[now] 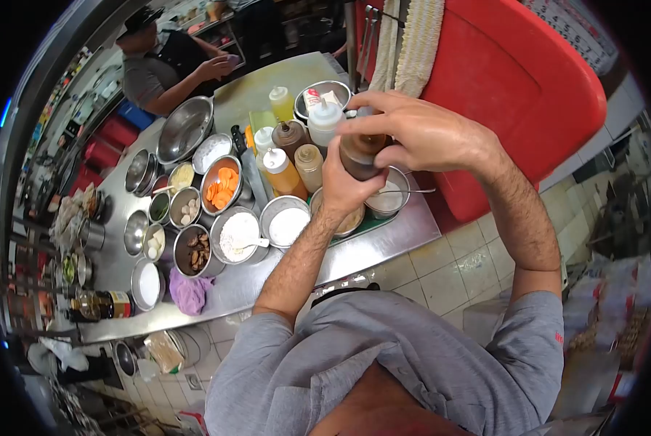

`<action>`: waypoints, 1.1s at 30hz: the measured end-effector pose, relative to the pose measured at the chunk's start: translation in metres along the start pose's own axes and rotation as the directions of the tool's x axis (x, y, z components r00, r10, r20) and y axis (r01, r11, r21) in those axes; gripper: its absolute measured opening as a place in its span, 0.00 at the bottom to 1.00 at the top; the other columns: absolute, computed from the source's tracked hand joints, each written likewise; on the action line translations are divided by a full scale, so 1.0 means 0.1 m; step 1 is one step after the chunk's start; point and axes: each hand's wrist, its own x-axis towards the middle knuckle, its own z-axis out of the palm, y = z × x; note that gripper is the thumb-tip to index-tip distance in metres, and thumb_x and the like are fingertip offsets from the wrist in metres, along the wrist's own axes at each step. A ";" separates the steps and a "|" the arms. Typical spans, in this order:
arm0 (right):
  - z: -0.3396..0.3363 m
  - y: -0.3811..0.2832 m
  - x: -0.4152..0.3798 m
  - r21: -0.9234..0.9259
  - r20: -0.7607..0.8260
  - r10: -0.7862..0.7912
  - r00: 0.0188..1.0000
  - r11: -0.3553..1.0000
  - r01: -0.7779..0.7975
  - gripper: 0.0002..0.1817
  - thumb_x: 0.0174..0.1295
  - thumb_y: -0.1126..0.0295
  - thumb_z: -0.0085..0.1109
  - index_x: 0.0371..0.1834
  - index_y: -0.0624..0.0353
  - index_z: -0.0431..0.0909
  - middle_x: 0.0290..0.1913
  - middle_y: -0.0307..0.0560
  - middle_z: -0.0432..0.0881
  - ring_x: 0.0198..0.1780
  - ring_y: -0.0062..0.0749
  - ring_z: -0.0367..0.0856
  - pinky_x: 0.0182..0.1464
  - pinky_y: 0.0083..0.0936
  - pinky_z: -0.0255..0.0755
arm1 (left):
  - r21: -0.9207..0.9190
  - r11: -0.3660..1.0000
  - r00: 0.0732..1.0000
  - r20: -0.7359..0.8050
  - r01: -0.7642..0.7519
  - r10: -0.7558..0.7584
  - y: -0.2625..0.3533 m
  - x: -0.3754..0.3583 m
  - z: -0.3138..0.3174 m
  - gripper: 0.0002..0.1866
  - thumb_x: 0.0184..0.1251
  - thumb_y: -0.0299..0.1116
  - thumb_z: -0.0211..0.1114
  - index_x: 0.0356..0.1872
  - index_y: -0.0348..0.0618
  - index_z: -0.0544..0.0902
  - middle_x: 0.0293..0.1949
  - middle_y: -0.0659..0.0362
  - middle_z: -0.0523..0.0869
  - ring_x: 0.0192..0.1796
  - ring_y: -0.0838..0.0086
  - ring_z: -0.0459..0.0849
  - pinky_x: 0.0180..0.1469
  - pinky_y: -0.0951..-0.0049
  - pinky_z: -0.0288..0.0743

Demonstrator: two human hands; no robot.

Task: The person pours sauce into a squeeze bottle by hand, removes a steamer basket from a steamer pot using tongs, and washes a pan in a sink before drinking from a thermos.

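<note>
A bottle of dark brown liquid [360, 155] is held over the table's right end. My left hand [346, 182] is wrapped round its lower part. Over its top, my right hand [429, 132] curves with the fingers around the cap area, which is partly hidden. Just left of the hands stand squeeze bottles: one with a clear top [325, 120], one with orange liquid [282, 173] and one with beige sauce [309, 163]. Below the hands, a bowl with a spoon [388, 198] holds something white.
Metal bowls with sliced carrots [222, 189], white powder [240, 234] and brown pieces [192, 251] cover the steel table [340, 263]. A knife [253, 174] lies beside the bottles. A red lid-like panel [514, 80] rises at right. Another person [158, 69] stands across the table.
</note>
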 end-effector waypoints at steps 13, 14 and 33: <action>0.35 0.60 0.21 -0.075 -0.019 -0.069 0.997 0.995 0.067 0.19 0.52 0.63 0.59 0.45 0.62 0.75 0.48 0.50 0.74 0.52 0.41 0.73 0.46 0.36 0.71 | 0.164 0.986 0.976 -0.213 -0.010 0.045 -0.43 0.22 0.20 0.42 0.36 0.34 0.75 0.56 0.40 0.63 0.47 0.49 0.77 0.50 0.61 0.78 0.50 0.67 0.73; 0.37 0.60 0.25 -0.059 0.094 0.031 0.995 0.998 -0.026 0.18 0.52 0.63 0.58 0.45 0.62 0.76 0.47 0.51 0.75 0.51 0.42 0.74 0.46 0.36 0.71 | 0.169 0.986 0.976 -0.218 0.009 0.028 -0.44 0.23 0.20 0.41 0.36 0.34 0.75 0.55 0.40 0.63 0.46 0.49 0.77 0.50 0.60 0.78 0.51 0.66 0.73; 1.05 0.69 0.16 -0.048 -0.024 0.178 0.984 0.983 -0.179 0.09 0.56 0.70 0.53 0.39 0.61 0.72 0.39 0.58 0.70 0.43 0.50 0.74 0.44 0.38 0.70 | 0.195 0.980 0.920 -0.391 0.045 0.036 -0.88 0.10 0.45 0.39 0.37 0.34 0.75 0.54 0.36 0.65 0.46 0.46 0.75 0.51 0.54 0.75 0.52 0.62 0.69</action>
